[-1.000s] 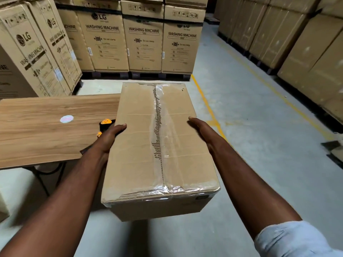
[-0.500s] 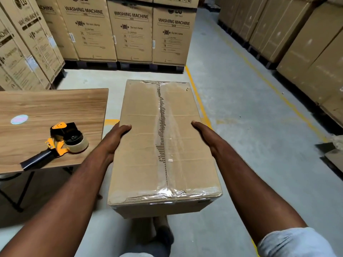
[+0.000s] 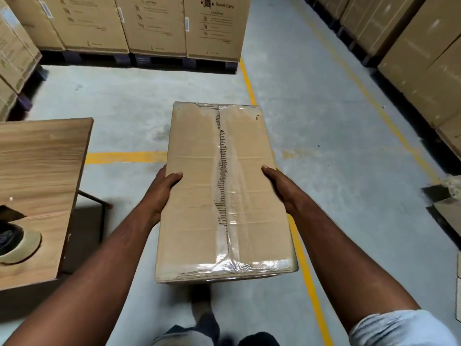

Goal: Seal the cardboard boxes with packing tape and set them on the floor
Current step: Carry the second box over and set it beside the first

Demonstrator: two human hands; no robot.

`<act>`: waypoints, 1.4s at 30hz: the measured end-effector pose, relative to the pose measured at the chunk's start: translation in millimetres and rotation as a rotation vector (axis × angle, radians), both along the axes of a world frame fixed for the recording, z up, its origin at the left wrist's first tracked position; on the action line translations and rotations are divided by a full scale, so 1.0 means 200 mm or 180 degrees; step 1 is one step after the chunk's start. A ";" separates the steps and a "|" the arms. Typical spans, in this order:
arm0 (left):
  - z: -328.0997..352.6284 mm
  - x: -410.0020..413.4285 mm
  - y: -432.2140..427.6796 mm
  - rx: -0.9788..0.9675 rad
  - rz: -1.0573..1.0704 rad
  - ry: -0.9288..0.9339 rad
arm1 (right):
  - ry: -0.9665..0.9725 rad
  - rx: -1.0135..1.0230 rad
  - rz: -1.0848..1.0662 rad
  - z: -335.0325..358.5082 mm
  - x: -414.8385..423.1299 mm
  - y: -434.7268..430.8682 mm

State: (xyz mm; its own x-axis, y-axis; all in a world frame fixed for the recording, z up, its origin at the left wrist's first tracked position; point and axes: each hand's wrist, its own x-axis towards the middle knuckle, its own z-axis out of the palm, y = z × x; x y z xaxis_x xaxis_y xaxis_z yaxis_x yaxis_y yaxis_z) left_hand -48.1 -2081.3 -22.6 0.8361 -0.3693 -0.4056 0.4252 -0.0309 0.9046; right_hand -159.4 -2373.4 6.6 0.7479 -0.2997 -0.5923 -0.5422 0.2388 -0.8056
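The taped cardboard box [image 3: 199,196] hangs above the floor [image 3: 336,121], clasped at its long sides. The left hand [image 3: 159,193] presses its left wall, thumb hooked over the top edge, and the right hand [image 3: 282,188] does likewise on the right wall; the fingers are hidden. Left of the box stands a wooden table [image 3: 42,166] bearing a tape roll [image 3: 22,248]. Beyond the box stand palletised cartons [image 3: 154,23], right of it more stacked cartons [image 3: 424,46]. A yellow line [image 3: 124,157] passes beneath it, a foot [image 3: 202,310] under its near end
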 end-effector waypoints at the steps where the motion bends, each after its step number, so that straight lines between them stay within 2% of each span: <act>1: -0.02 0.03 -0.06 0.0016 -0.0045 0.0018 | -0.0005 0.0033 -0.0051 -0.02 0.02 -0.06; 4: -0.07 0.11 -0.22 0.0109 -0.0182 -0.0010 | 0.0021 -0.0004 -0.0144 -0.08 0.08 -0.22; 8: -0.14 0.20 -0.45 0.0677 -0.0270 -0.0196 | 0.0088 -0.0008 -0.0137 -0.17 0.16 -0.45; 14: -0.24 0.21 -0.87 0.1374 0.0089 -0.0405 | 0.0101 -0.0048 -0.0043 -0.38 0.26 -0.86; 19: -0.44 0.21 -1.18 0.1835 0.0202 -0.0234 | 0.0028 -0.0154 0.0035 -0.58 0.30 -1.20; 25: -0.72 0.23 -1.40 0.1907 0.0209 0.0004 | 0.0155 -0.0322 0.0104 -0.86 0.33 -1.43; 31: -0.94 0.28 -1.50 0.1916 0.0078 0.0016 | 0.0389 -0.0435 0.0063 -1.17 0.40 -1.47; 35: -1.19 0.31 -1.46 0.1861 0.0026 0.0015 | 0.0469 -0.0354 0.0059 -1.41 0.44 -1.43; 42: -1.74 0.36 -1.37 0.1773 -0.0087 0.0360 | 0.0634 -0.0365 0.0006 -1.92 0.49 -1.39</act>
State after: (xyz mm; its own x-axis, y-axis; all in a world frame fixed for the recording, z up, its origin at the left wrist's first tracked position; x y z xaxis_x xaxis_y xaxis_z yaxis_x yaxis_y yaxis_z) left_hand 24.5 -2354.9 -371.6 0.7694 -0.0948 -0.6317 0.5107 -0.5026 0.6975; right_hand -60.4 -2651.8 -376.5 0.6202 -0.3723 -0.6905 -0.6937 0.1508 -0.7043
